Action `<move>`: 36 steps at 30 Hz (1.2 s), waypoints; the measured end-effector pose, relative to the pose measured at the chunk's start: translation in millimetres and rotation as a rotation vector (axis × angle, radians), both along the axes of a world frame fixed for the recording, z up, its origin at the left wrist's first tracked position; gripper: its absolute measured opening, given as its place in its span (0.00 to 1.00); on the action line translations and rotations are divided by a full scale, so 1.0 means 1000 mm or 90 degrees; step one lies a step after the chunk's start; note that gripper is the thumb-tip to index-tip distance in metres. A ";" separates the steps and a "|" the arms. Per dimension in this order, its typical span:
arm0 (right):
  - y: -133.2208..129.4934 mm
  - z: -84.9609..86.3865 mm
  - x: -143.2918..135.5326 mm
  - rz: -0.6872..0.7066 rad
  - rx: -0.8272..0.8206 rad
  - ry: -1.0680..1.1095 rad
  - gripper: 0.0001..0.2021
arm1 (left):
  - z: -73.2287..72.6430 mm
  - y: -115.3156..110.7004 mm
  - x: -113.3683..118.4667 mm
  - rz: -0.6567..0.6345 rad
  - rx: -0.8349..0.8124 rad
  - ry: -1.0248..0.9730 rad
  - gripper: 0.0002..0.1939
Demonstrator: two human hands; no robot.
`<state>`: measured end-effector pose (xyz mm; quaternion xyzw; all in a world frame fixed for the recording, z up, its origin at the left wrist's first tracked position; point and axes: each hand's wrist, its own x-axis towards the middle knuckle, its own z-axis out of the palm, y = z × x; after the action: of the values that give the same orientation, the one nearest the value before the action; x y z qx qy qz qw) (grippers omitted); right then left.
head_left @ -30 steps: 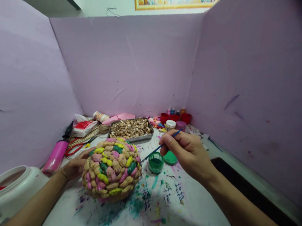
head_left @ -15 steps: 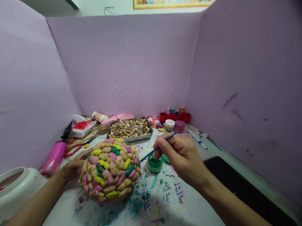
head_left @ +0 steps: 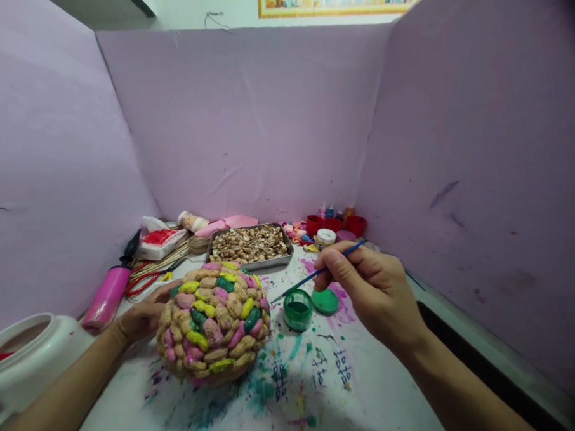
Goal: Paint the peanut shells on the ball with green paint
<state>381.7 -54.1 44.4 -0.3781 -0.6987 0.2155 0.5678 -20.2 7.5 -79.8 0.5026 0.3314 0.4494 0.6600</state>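
L forearm point(head_left: 74, 368) slants fwd to L hand point(head_left: 143, 314), its fingers point(head_left: 164, 294) outstretched w/ tips hidden; R hand point(head_left: 373, 283) is R of those fingers, thumb point(head_left: 339, 263) & fingertips pinched tog., R forearm point(head_left: 470, 385) trailing behind, lower R.

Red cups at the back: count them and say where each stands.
3: the left cup, the middle cup and the right cup, grouped beyond the white-lidded jar; more may be hidden.

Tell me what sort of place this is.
Probably a small craft workspace: a paint-spattered white tabletop, an open jar of green paint, and a rounded piece covered in what look like peanut shells, some painted pink, yellow or green.
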 end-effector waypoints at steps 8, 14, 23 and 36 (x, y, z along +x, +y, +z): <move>0.001 -0.009 -0.011 0.041 -0.039 -0.023 0.15 | 0.014 -0.008 0.016 0.024 -0.024 0.015 0.39; 0.001 -0.011 -0.013 0.049 -0.017 -0.022 0.15 | 0.016 -0.007 0.018 0.030 -0.032 0.019 0.41; 0.000 -0.008 -0.009 0.046 -0.002 -0.004 0.15 | 0.012 -0.005 0.013 0.035 -0.033 0.014 0.26; 0.032 -0.023 -0.004 -0.118 -0.138 -0.283 0.16 | 0.009 -0.004 0.014 0.112 -0.058 0.013 0.34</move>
<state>377.9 -21.8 21.5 -0.5371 -0.7417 0.1480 0.3735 -6.2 3.3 -70.9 0.4457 0.4009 0.4851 0.6367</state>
